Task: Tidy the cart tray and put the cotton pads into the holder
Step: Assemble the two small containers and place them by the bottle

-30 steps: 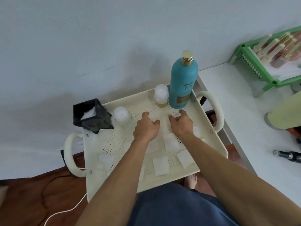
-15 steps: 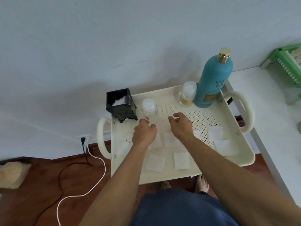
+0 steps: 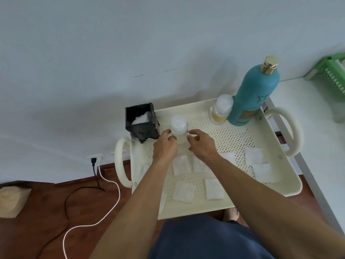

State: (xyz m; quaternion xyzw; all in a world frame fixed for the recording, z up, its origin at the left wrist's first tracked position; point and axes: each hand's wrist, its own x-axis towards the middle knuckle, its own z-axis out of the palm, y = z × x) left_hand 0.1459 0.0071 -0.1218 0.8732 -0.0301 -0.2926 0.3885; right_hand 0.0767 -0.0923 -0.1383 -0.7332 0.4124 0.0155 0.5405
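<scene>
Hands close in on the small clear bottle

Cotton pads (image 3: 183, 192) lie scattered flat across the perforated floor of the cream cart tray (image 3: 205, 210), some near the front wall, two more off by the right edge. A few sit partly under my forearms. The black holder (image 3: 142, 122) stands at the tray's back left corner, with white cotton showing inside it.

Just right of it stands a small clear bottle (image 3: 178, 130) with a white cap. My left hand (image 3: 165, 146) has its fingers curled against that bottle's left side, and my right hand (image 3: 202, 144) reaches in from the other side, fingers half open and close to it. Whether either hand truly grips it I cannot tell.

Back right, a second small bottle (image 3: 222, 109) with yellowish liquid stands beside a tall teal bottle (image 3: 253, 94) with a gold cap.

Behind the cart runs a plain pale wall (image 3: 130, 43). Below, dark wooden floor (image 3: 37, 212), with a white cable (image 3: 104, 212) and a black one looping across it. To the right, a white tabletop (image 3: 308, 109) and a green rack (image 3: 334, 77) at the frame's edge.
</scene>
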